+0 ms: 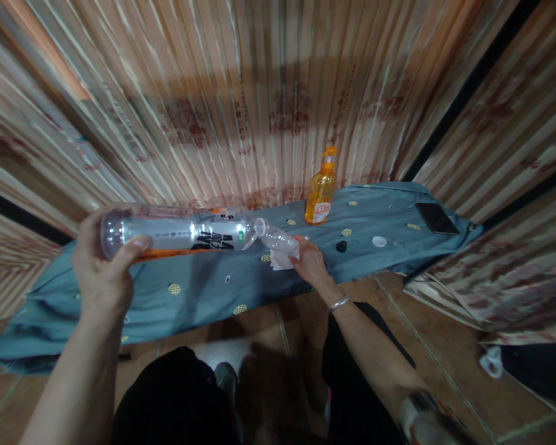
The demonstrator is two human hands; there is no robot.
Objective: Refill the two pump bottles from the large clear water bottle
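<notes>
A large clear plastic bottle (176,232) with a silver, black and orange label lies level in the air. My left hand (102,272) is wrapped round its base end. In my right hand (309,262) is a small clear plastic bottle (280,241), its narrow end at the large bottle's mouth. I cannot tell whether the two necks touch or one sits inside the other. Beneath the small bottle is a piece of white tissue (279,261). A pump bottle (321,196) of orange liquid stands upright just behind my right hand.
A green patterned cloth (204,284) covers the long narrow surface. On its right part lie a small black cap (341,246), a white disc (379,241) and a dark phone (437,218). Pleated curtains (222,111) hang behind, with black poles (472,86) at the sides.
</notes>
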